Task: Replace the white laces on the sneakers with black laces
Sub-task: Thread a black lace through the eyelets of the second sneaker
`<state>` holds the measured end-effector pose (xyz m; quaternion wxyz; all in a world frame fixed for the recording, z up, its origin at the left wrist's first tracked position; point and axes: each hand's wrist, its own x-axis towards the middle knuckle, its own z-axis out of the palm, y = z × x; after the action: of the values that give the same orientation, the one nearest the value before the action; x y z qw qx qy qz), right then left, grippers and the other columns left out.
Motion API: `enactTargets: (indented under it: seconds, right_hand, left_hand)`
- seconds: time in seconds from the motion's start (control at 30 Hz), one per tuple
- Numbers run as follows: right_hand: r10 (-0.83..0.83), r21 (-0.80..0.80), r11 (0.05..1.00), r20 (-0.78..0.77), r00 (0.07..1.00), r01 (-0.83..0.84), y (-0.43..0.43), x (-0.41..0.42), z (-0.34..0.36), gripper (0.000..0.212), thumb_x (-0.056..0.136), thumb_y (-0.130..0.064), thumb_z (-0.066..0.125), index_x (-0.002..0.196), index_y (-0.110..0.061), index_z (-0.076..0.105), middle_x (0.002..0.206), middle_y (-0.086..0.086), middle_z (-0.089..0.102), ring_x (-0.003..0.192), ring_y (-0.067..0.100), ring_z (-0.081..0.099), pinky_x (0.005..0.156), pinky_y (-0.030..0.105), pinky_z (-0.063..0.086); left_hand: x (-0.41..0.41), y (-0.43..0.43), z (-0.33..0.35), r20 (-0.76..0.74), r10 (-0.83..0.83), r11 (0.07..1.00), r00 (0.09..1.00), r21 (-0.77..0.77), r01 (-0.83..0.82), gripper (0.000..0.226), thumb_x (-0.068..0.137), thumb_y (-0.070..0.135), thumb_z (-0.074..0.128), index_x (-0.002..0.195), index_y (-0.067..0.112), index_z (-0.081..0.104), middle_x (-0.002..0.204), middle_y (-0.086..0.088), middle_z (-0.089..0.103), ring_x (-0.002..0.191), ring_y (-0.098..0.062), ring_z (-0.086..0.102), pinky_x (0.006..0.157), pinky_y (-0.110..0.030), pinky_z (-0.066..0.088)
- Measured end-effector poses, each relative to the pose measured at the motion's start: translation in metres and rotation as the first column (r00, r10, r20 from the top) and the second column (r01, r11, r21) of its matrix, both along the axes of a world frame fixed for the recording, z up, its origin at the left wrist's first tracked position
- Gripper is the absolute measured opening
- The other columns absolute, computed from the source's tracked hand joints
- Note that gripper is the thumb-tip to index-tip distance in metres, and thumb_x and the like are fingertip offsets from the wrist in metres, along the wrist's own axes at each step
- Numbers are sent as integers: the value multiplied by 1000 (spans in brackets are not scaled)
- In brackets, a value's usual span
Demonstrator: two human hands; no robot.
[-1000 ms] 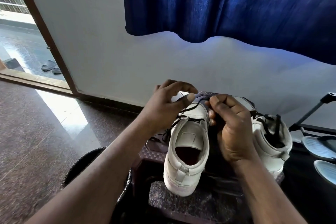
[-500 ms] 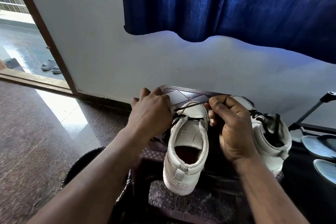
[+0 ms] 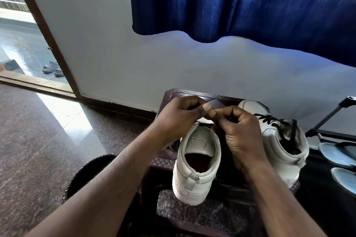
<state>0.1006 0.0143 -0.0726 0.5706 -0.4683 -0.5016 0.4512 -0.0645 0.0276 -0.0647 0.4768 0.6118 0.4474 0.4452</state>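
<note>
Standing heel-first on the stool (image 3: 169,94), the near white sneaker (image 3: 196,161) shows a red lining and an upright tongue. Above its front, the right hand (image 3: 238,131) pinches a black lace (image 3: 225,119). The left hand (image 3: 177,119) curls thumb to forefinger, and I cannot tell what it holds. Further right, the second sneaker (image 3: 279,140) is already laced black.

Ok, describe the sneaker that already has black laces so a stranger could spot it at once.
Below the blue curtain, a dark patterned stool stands by the white wall with two white sneakers on it. Pick the right sneaker, beside the right hand. Black laces cross its front, while the left sneaker's tongue shows bare.
</note>
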Motion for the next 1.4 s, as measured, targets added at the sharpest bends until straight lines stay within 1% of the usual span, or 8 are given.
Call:
enactTargets:
  seconds: [0.13,0.3,0.5,0.63,0.77,0.97,1.2,1.4]
  right_hand:
    - [-30,-89,996,-164,986,16,2,-2,0,25,67,-23,89,74,-8,71,64,6,68,55,14,56,60,29,48]
    - [-1,-97,995,-135,991,-12,0,-2,1,28,74,-27,86,83,-5,72,74,8,75,55,13,53,61,30,49]
    - [-122,-20,989,464,878,148,3,9,-7,28,87,-49,79,83,-21,73,76,-12,72,70,-3,63,64,6,42]
    - [-18,-113,991,384,923,66,5,7,-12,20,94,-43,73,91,-24,79,88,-13,78,87,-1,69,87,26,54]
    - [75,-137,990,296,952,-36,4,5,-9,36,84,-57,74,96,-23,79,96,-7,79,99,18,73,100,51,55]
    - [282,-196,956,408,868,-218,-6,10,3,80,49,-89,78,109,-37,70,111,-14,74,107,4,68,99,39,55]
    - [-39,-19,998,624,781,65,-13,2,4,4,82,-28,76,84,-31,74,77,-17,74,74,-2,66,79,31,57]
    - [-175,-6,978,531,829,210,-10,1,-5,17,87,-24,68,73,-25,78,73,-21,74,75,-5,65,70,19,48]
  left_hand:
    - [-4,-2,5,48,35,992,998,-124,-28,12,99,22,70,94,13,77,86,-4,76,78,-13,64,74,-28,53]
    - [-4,-3,5,-124,28,999,992,-29,-32,19,94,34,76,84,17,77,73,7,70,67,-10,55,69,-30,45]
    - [-5,-1,2,-291,126,992,949,22,-125,15,88,41,73,81,29,77,78,3,76,67,-9,60,68,-34,49]
    - [-7,-2,5,-346,174,984,922,24,-176,17,93,31,75,80,21,78,74,6,76,61,-3,59,64,-25,47]
    - [-12,-1,6,-416,219,975,883,64,-212,18,91,28,74,77,20,79,70,9,75,61,-2,61,65,-26,50]
    - [-11,-3,10,-384,272,962,883,105,-251,13,84,21,68,77,19,78,69,4,74,53,0,55,56,-27,47]
    - [-10,-5,16,-135,246,968,960,-9,-250,12,94,17,71,89,8,76,67,2,70,41,-1,38,42,-15,30]
    - [-7,-3,10,-286,205,972,936,-54,-229,15,87,23,77,82,9,77,67,-1,64,58,-9,51,60,-25,42]
